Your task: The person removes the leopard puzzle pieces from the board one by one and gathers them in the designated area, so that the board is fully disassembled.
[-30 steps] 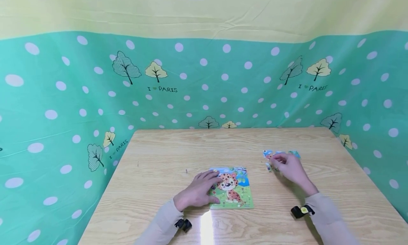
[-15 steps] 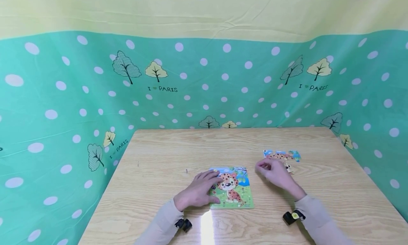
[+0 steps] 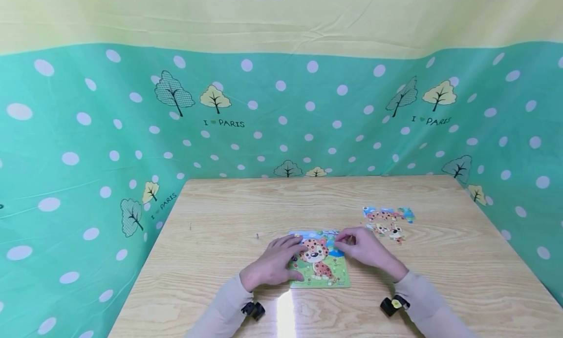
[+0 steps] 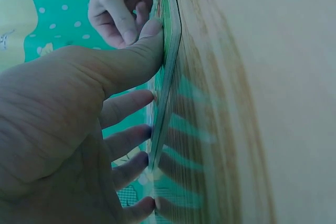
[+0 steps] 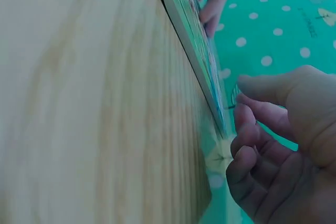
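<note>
A square puzzle board (image 3: 323, 274) with a spotted leopard cub printed on it lies flat on the table. My left hand (image 3: 274, 264) rests on its left side, fingers spread, thumb near the lower edge; the left wrist view shows the fingertips (image 4: 144, 132) along the board's side. At the upper right corner of the board is my right hand (image 3: 367, 250), thumb and index finger pinched together. A small puzzle piece at those fingertips is mostly hidden. In the right wrist view the right hand (image 5: 283, 150) has curled fingers beside the board (image 5: 194, 45).
Several loose puzzle pieces (image 3: 384, 215) lie right of the board, farther back on the wooden table (image 3: 220, 206). Two pieces with face parts (image 3: 389, 229) sit nearest the right hand. A polka-dot cloth (image 3: 281, 113) hangs behind the table and at its sides.
My right hand has moved left and slightly toward me, from over the loose pieces to the board's upper right corner. The loose pieces it covered now show. My left hand has stayed put.
</note>
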`<state>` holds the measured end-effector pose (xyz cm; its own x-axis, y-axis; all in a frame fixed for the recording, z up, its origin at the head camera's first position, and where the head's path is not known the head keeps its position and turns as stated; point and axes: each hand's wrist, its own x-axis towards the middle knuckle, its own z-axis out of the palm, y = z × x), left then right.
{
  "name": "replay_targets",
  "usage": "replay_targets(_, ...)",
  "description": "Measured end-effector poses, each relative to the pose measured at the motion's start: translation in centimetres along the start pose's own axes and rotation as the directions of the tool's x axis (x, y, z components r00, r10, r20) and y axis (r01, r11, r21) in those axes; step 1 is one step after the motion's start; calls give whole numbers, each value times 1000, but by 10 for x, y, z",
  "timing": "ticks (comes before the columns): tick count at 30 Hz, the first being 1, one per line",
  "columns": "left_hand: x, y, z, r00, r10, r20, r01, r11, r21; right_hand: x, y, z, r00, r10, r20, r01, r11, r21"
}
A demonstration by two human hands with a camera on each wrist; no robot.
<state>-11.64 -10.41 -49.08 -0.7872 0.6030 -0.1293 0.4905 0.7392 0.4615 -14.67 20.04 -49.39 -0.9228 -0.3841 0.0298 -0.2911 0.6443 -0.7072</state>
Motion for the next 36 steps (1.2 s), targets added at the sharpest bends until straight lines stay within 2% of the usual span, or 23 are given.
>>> replay_targets(7,1,0,0,1000,-5,3,5,1000,-2,1,-6,10,992,-54,111,56,998,-19)
replay_targets(15,1,1,0,1000,0,-1,0,1000,0,1,-10,14,983,-46,177,54,998,-43)
replay_targets(28,0,2,-1,1000,4,1,-4,1000,-6,3,-18,15,988,32,152,-30,999,-14)
replay_targets(36,0,1,-1,999,36,-17,-36,999,-13,4,-17,15,994,48,97,-42,997,-57)
